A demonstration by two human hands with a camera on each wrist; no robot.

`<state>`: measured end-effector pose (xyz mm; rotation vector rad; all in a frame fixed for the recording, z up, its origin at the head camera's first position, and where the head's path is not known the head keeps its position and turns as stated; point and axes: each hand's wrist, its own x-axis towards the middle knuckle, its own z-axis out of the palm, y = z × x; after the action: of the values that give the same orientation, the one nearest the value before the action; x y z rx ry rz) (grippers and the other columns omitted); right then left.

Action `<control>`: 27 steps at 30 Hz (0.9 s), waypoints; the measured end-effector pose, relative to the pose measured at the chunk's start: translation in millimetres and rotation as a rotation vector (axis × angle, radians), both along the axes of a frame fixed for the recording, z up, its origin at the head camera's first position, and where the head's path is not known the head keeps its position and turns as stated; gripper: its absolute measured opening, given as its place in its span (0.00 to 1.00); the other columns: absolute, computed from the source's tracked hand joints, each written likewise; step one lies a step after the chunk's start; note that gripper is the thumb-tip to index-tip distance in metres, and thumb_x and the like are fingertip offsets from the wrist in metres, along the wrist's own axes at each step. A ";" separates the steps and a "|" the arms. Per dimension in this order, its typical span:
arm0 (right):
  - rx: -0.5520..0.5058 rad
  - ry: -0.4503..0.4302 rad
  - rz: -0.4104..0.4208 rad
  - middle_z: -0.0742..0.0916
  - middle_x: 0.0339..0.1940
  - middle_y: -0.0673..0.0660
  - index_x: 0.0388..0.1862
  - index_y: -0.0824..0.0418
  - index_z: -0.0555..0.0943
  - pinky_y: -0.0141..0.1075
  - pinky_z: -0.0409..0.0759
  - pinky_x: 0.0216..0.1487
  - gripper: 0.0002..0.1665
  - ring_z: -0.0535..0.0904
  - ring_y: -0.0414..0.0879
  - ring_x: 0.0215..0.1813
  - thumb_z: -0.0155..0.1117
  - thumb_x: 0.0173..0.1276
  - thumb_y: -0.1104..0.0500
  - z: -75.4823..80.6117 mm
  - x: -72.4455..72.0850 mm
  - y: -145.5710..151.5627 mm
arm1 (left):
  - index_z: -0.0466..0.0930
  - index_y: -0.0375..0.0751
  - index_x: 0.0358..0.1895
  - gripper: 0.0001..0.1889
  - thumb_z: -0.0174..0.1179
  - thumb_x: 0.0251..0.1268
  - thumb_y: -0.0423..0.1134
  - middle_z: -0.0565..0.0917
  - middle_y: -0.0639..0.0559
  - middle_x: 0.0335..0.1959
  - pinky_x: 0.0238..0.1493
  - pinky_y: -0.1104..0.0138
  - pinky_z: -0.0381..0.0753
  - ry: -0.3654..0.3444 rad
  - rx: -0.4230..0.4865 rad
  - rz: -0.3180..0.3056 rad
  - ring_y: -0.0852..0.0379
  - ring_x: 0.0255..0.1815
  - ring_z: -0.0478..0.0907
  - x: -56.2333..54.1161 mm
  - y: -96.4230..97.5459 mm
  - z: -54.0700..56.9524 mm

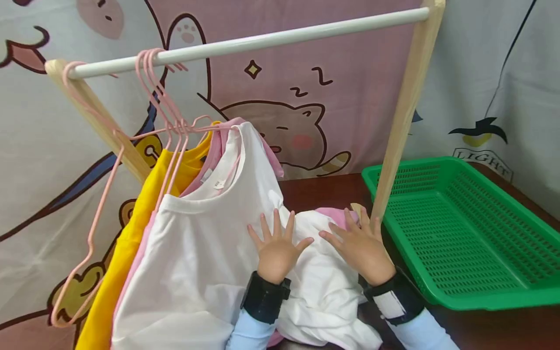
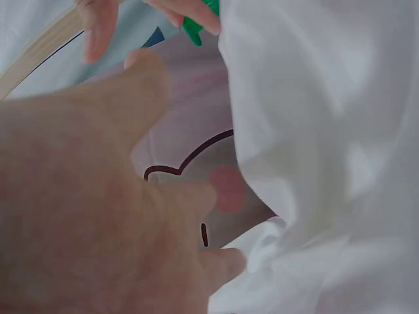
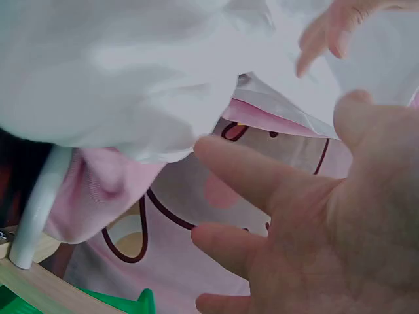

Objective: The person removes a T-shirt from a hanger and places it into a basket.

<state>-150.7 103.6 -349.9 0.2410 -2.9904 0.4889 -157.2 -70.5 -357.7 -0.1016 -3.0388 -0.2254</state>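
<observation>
- At the far left, a pink hanger [image 1: 99, 208] dangles on its own from the rail [image 1: 271, 40], close to the wooden end.
- Next along, more pink hooks [image 1: 150, 73] bunch together on the rail, with shirts beneath them.
- The yellow shirt [image 1: 127, 253] hangs furthest back, and a pink shirt [image 1: 213, 155] shows between it and the front one.
- In front of these is the white shirt [image 1: 188, 262], its wide neck facing up on a hanger.
- The left hand [image 1: 276, 253] is spread beside the white shirt, back upward, fingers apart and gripping nothing; I can't tell whether it brushes the fabric.
- Below and between the hands, a white cloth [image 1: 323, 291] lies rumpled, just right of the white shirt, with a bit of pink cloth [image 1: 334, 213] showing at its far edge.
- The right hand [image 1: 363, 248] is splayed over the white cloth's right side, fingers also apart and clasping nothing; contact is unclear.
- Past it stands the wooden post [image 1: 404, 116], slanting in my view.
- At the far right, a green basket [image 1: 437, 296] sits on the dark table [image 1: 315, 189].
</observation>
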 end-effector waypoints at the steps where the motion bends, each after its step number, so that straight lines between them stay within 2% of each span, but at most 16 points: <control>1: 0.000 -0.002 -0.003 0.63 0.71 0.70 0.63 0.52 0.72 0.70 0.38 0.65 0.33 0.41 0.72 0.73 0.42 0.69 0.35 0.9 0.4 0.1 | 0.55 0.58 0.71 0.39 0.45 0.59 0.70 0.55 0.42 0.74 0.66 0.34 0.38 0.010 0.012 -0.006 0.33 0.74 0.45 1.8 1.1 2.7; 7: -0.004 0.004 -0.015 0.62 0.70 0.72 0.65 0.53 0.70 0.71 0.40 0.64 0.31 0.42 0.75 0.72 0.44 0.70 0.39 4.0 3.1 0.8 | 0.60 0.53 0.70 0.37 0.49 0.59 0.66 0.60 0.39 0.71 0.65 0.34 0.44 0.056 0.042 -0.039 0.31 0.72 0.51 12.4 7.0 12.3; 10: 0.017 0.032 -0.001 0.63 0.69 0.73 0.65 0.55 0.70 0.73 0.43 0.62 0.29 0.44 0.77 0.71 0.45 0.71 0.43 5.0 4.5 0.7 | 0.62 0.51 0.69 0.37 0.50 0.59 0.65 0.62 0.38 0.70 0.64 0.34 0.48 0.100 0.035 -0.028 0.31 0.70 0.55 13.7 8.1 11.4; 14: -0.010 0.053 0.008 0.63 0.69 0.73 0.64 0.55 0.71 0.73 0.43 0.62 0.29 0.44 0.76 0.71 0.45 0.71 0.42 6.8 4.0 -1.3 | 0.64 0.50 0.68 0.36 0.50 0.60 0.65 0.66 0.38 0.68 0.62 0.34 0.52 0.176 0.027 -0.001 0.31 0.68 0.59 13.5 10.1 12.8; 16: -0.023 0.056 0.013 0.63 0.69 0.73 0.64 0.55 0.71 0.72 0.42 0.63 0.30 0.44 0.75 0.72 0.44 0.71 0.40 7.6 3.1 -3.0 | 0.63 0.50 0.68 0.36 0.50 0.60 0.65 0.65 0.38 0.68 0.62 0.34 0.53 0.177 0.028 0.009 0.31 0.68 0.59 14.3 11.3 14.2; 20: -0.001 0.068 0.031 0.65 0.68 0.74 0.64 0.55 0.71 0.72 0.44 0.62 0.31 0.47 0.76 0.71 0.44 0.71 0.39 7.8 2.4 -5.1 | 0.62 0.52 0.68 0.36 0.51 0.59 0.65 0.64 0.38 0.69 0.63 0.34 0.51 0.134 0.029 0.010 0.32 0.70 0.57 18.8 13.8 16.9; 22: 0.016 0.095 0.045 0.68 0.66 0.75 0.63 0.56 0.73 0.72 0.48 0.62 0.30 0.51 0.77 0.69 0.45 0.71 0.40 6.3 2.3 -5.1 | 0.63 0.52 0.68 0.36 0.52 0.58 0.65 0.64 0.38 0.69 0.63 0.35 0.52 0.131 0.022 0.004 0.32 0.69 0.58 20.9 15.5 18.0; 24: 0.076 0.157 0.094 0.73 0.61 0.74 0.60 0.58 0.75 0.70 0.54 0.61 0.27 0.59 0.76 0.66 0.49 0.70 0.44 5.0 2.4 -4.0 | 0.64 0.50 0.67 0.36 0.53 0.58 0.64 0.66 0.37 0.68 0.63 0.35 0.55 0.143 0.013 -0.003 0.31 0.68 0.60 22.6 16.8 19.4; 26: 0.141 0.221 0.147 0.79 0.56 0.71 0.58 0.58 0.76 0.65 0.64 0.58 0.23 0.69 0.73 0.60 0.53 0.69 0.50 5.0 3.2 -2.0 | 0.68 0.49 0.65 0.34 0.55 0.57 0.62 0.71 0.36 0.63 0.61 0.37 0.60 0.195 -0.010 0.001 0.32 0.64 0.66 24.3 18.1 22.6; 27: 0.119 0.233 0.148 0.81 0.52 0.71 0.56 0.60 0.77 0.62 0.69 0.56 0.22 0.73 0.71 0.56 0.53 0.69 0.51 5.8 2.9 -1.5 | 0.71 0.47 0.63 0.33 0.56 0.57 0.62 0.75 0.37 0.60 0.59 0.38 0.64 0.240 -0.021 0.009 0.34 0.60 0.71 24.9 18.9 25.6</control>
<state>-147.8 102.1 -344.1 0.4956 -2.7881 0.2733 -132.4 -51.6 -332.1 -0.1075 -2.8031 -0.1667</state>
